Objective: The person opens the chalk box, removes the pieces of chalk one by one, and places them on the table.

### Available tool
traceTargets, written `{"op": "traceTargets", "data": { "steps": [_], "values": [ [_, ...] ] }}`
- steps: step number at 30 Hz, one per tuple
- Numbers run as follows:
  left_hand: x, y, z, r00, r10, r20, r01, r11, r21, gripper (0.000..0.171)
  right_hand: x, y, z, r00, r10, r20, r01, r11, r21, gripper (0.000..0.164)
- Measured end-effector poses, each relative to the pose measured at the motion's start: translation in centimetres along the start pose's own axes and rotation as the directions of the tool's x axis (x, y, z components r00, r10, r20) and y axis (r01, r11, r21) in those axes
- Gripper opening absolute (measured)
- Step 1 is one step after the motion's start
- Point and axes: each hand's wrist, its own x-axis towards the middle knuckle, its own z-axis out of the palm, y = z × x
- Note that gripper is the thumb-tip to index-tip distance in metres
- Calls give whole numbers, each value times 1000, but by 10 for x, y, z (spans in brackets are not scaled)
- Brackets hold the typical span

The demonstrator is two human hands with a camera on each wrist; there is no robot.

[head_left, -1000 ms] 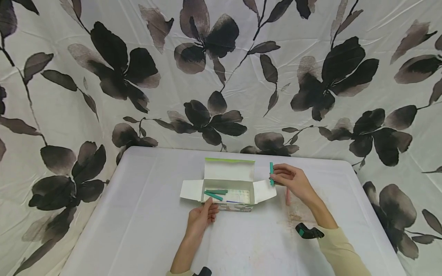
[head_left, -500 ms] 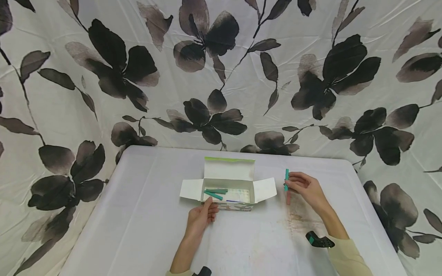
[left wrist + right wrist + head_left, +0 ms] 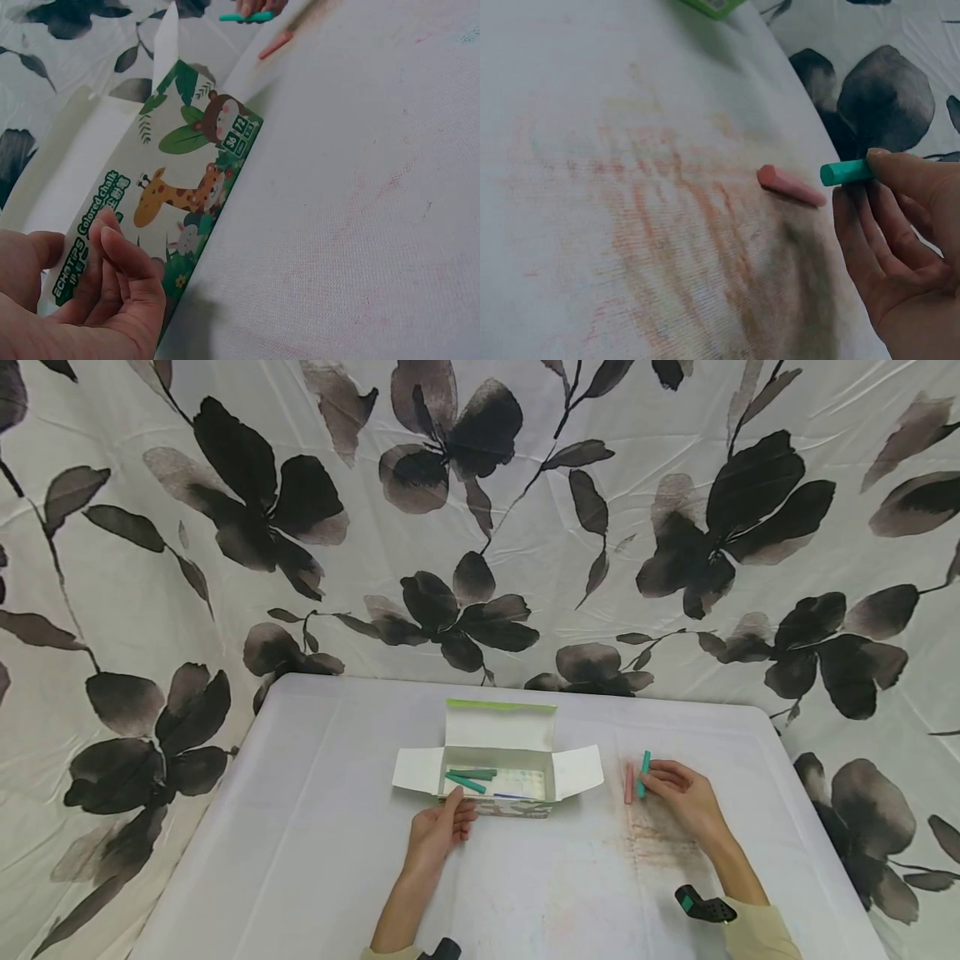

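Note:
Between thumb and fingertips, my right hand (image 3: 686, 797) pinches a teal-green chalk stick (image 3: 846, 172), just right of a red chalk stick (image 3: 628, 783) lying on the table. The open colored chalk box (image 3: 187, 150) stands left of them, its lid and side flaps spread. Inside it, two green chalk sticks (image 3: 468, 778) lie at the left end, with a blue one (image 3: 510, 797) partly hidden behind the front wall. At the box's front left, my left hand (image 3: 97, 300) grips the front wall, thumb over the rim and curled fingers against the printed face.
The white-covered table (image 3: 322, 860) has brownish-red chalk smears (image 3: 697, 210) near the right hand. A flowered cloth (image 3: 585, 527) hangs behind the table's far edge. The box's right flap (image 3: 577, 772) sticks out toward the red chalk.
My right hand has carried the green chalk stick rightward and toward me, from above the box's right flap to beside the red chalk. The left hand and box have stayed in place.

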Motion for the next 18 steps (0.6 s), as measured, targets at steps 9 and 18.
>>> {"op": "traceTargets", "data": {
  "steps": [9,18],
  "values": [
    [-1,2,0,1000,2,1,-2,1000,-2,55,-3,10,5,999,9,-43,-13,996,-91,50],
    [0,1,1,1000,-1,-14,2,1000,10,54,0,13,13,991,-72,-111,36,954,-298,39]
  ]
}}
